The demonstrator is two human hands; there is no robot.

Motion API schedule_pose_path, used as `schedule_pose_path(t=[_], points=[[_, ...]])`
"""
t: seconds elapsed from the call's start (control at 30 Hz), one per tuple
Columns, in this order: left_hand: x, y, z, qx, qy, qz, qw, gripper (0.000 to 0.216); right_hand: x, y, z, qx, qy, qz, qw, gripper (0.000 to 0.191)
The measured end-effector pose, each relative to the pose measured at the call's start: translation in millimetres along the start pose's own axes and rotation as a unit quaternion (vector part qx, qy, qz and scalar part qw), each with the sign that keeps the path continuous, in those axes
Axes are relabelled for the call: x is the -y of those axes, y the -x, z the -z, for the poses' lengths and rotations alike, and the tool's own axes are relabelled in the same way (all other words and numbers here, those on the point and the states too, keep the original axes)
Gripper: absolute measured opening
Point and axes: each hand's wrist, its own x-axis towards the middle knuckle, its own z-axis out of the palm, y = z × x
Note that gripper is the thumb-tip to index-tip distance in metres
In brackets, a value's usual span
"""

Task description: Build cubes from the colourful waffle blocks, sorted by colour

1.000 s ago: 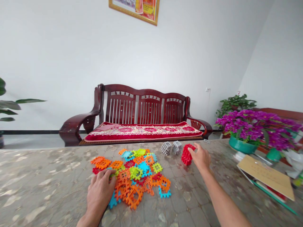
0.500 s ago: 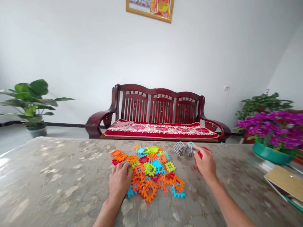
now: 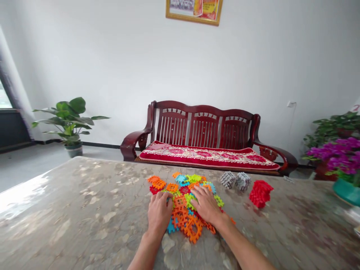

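Both hands lie palm-down on the heap of flat, toothed plastic tiles in orange, blue, green and red (image 3: 184, 204) at the middle of the marbled stone bench (image 3: 84, 202); the left hand (image 3: 159, 213) and right hand (image 3: 206, 204) have fingers spread and clamped on nothing. To single out one tile, pin its neighbours flat and slide it clear rather than lifting through the interlocked teeth. Open bench lies to the left and near side, while the red assembled tile cube (image 3: 260, 193) and two grey-white tile cubes (image 3: 234, 180) stand to the right, well apart from the heap.

i see my left hand (image 3: 159, 212) and right hand (image 3: 206, 204) resting flat on the pile of interlocking plastic tiles (image 3: 184, 221); a red tile cube (image 3: 260, 193) stands apart on the marble table (image 3: 84, 210), beside two grey cubes (image 3: 235, 180).
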Motion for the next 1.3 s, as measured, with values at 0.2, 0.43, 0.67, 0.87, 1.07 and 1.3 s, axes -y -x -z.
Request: schedule_pose_path(t=[0.2,0.43,0.67,0.87,1.07,1.3], points=[[0.1,0.2,-1.8,0.001,0.006,0.005,1.0,0.024,9.0,2.7,19.3,-0.011,0.078,0.007,0.997,0.027],[0.2,1.2,-1.6,0.003,0.008,-0.002,1.0,0.024,14.2,-26.6,18.9,-0.007,0.089,-0.047,0.995,0.028],[-0.4,1.2,-1.4,0.004,0.007,-0.002,1.0,0.024,25.5,-55.0,6.5,0.059,0.064,-0.113,0.99,0.042],[-1.6,1.4,-0.8,0.013,0.003,0.007,1.0,0.025,27.2,-65.0,2.9,0.061,0.033,-0.161,0.984,0.039],[-3.9,1.7,2.6,0.012,0.001,0.005,1.0,0.024,27.3,-58.8,4.6,-0.042,-0.013,-0.139,0.989,0.015],[-2.7,0.7,1.8,0.018,0.005,0.004,1.0,0.025,-11.6,-19.1,31.6,-0.166,-0.176,-0.123,0.962,0.024]])
